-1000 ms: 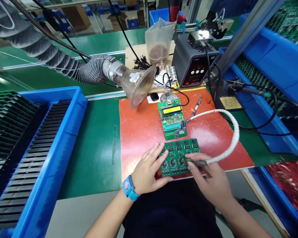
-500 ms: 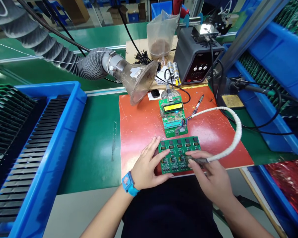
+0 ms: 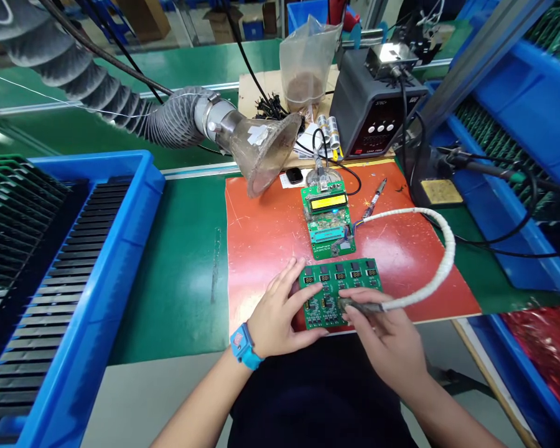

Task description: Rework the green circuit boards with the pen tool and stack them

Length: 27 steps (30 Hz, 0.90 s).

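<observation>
A green circuit board panel (image 3: 331,316) with a row of small digit displays lies on the orange mat in front of me. My left hand (image 3: 284,311) rests on its left side, fingers spread, thumb along the near edge. Between the thumb and fingers of my right hand (image 3: 387,336) is a dark probe (image 3: 368,307) on a white wrapped cable (image 3: 447,249). The probe's tip is down at the middle of the panel, and the fingers partly hide the contact. Just beyond lies a green programmer board (image 3: 326,221) with a lit yellow screen, where the cable ends.
A funnel-shaped fume hood (image 3: 268,152) hangs over the mat's far left. Behind stands a grey soldering station (image 3: 378,102). A pen (image 3: 376,198) lies on the orange mat (image 3: 261,236). Blue bins flank the bench, the left bin (image 3: 135,205) holding circuit boards upright.
My right hand has moved the probe a little to the left across the panel. The left hand stays spread on the board. The view has shifted slightly.
</observation>
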Available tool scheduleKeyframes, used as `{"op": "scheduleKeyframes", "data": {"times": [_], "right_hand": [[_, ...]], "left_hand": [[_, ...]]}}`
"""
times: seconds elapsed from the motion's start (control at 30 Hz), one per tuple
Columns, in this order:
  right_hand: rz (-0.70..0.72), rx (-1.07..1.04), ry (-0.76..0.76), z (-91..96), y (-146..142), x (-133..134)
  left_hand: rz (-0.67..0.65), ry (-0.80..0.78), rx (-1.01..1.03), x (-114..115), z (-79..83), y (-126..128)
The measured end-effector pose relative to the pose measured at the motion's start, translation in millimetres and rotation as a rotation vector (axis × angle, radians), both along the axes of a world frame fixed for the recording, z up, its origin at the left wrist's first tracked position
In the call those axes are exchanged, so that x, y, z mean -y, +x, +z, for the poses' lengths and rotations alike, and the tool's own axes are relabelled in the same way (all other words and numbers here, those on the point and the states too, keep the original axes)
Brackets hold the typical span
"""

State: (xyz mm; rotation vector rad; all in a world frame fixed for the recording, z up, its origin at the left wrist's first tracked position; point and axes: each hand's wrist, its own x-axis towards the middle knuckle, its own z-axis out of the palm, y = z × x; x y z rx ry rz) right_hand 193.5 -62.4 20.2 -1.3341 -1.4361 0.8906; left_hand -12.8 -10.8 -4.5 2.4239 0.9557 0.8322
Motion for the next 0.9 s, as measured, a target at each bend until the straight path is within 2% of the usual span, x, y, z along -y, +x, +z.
{"op": "scheduleKeyframes", "data": {"times": [0.2, 0.5, 0.73, 0.9], "right_hand": [[0.006, 0.058, 0.02, 1.3, 0.1, -1.4], [-0.003, 0.27, 0.138, 13.1, -5.4, -7.8], [-0.078, 0.248, 0.175, 13.0, -13.6, -10.6], [-0.049, 0.245, 0.144, 12.9, -10.7, -10.2]], "left_hand": [[0.002, -0.001, 0.004, 0.0, 1.0, 0.4], [0.004, -0.019, -0.011, 1.1, 2.8, -0.2], [0.007, -0.012, -0.01, 1.3, 2.5, 0.6], [0.007, -0.015, -0.013, 1.3, 1.1, 0.0]]}}
